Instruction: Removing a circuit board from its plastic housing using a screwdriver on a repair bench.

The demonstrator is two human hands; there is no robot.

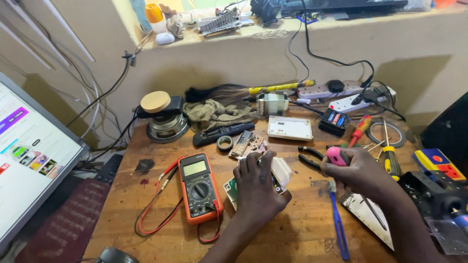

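A monitor stands well to the left of the left-hand fingers, at the edge of the wooden bench that carries everything else. The left hand lies palm down with its fingers curled over a white device with a green circuit board, pressing it to the bench; the device sits under and just beyond those fingertips. Just left of those fingers lies an orange multimeter, its red leads looping away further left. The right hand is closed in a fist around a pink-handled tool, whose tip I cannot make out. Black pliers lie between the two hands, touching neither. Beyond the right fingers rest a red screwdriver and a yellow-handled screwdriver. Beyond the left fingers lies a small roll of tape.
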